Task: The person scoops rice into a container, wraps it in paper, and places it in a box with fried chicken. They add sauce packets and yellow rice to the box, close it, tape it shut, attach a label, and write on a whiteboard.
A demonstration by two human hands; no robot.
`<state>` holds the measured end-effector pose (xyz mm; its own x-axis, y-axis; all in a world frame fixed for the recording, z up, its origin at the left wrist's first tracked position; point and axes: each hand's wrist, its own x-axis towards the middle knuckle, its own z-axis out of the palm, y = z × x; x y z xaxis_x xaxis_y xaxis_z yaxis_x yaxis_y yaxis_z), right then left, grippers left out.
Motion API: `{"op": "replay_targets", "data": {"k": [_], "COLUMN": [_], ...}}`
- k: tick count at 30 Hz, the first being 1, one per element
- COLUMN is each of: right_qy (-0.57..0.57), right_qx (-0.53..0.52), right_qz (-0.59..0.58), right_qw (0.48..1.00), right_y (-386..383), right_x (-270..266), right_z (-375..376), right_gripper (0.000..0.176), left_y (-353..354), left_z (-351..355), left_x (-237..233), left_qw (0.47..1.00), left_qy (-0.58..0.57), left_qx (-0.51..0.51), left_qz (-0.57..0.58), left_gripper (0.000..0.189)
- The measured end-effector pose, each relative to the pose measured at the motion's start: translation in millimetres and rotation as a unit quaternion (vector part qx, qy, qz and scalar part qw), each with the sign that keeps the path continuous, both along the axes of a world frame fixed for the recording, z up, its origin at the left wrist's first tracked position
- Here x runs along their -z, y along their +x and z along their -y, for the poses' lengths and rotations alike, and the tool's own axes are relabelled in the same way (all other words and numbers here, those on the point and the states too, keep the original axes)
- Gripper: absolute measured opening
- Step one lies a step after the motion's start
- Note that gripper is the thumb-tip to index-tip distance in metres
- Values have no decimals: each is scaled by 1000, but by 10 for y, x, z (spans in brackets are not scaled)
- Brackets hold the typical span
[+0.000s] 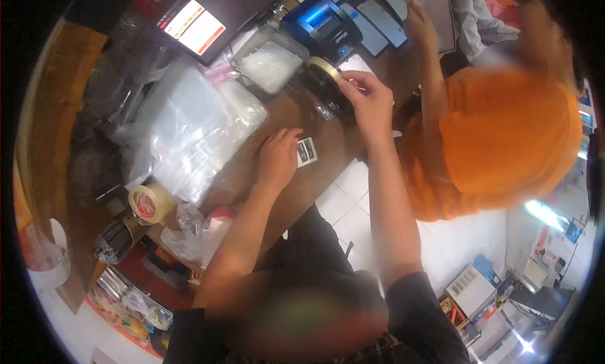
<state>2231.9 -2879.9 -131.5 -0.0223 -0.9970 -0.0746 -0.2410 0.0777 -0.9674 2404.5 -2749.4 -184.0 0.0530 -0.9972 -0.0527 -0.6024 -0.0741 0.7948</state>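
Note:
Fingers bent and close together, my left hand (278, 159) is at the brown table (293, 115), at the left edge of a small white label (307, 151) with black print. Farther right, my right hand (372, 102) pinches the rim of a round black object with a gold edge (325, 68). That object stands in front of a blue and black device (321, 25) with a small blue light. What lies under my left palm is hidden.
Clear plastic bags (189, 121) cover the left of the table, beside a grey tray (238, 64). A tape roll (150, 202) lies lower left. A screen (195, 27) and phones (376, 25) are at the back. A person in orange (504, 137) is at the right.

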Motion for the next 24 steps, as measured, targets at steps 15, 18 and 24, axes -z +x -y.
{"op": "replay_targets", "data": {"k": [15, 18, 24], "right_qy": [-8, 69, 20], "right_qx": [-3, -43, -35], "right_qz": [130, 20, 44], "right_qw": [991, 997, 998], "right_y": [-84, -109, -33], "right_x": [-82, -177, -56], "right_z": [65, 58, 124], "right_gripper": [22, 18, 18], "left_y": [-20, -18, -28], "left_z": [-74, -69, -72], "left_x": [136, 117, 123], "left_qw": [991, 990, 988], "left_qy": [-87, -80, -97], "left_qx": [37, 43, 39], "left_qz": [91, 107, 117], "left_gripper": [22, 22, 24]}}
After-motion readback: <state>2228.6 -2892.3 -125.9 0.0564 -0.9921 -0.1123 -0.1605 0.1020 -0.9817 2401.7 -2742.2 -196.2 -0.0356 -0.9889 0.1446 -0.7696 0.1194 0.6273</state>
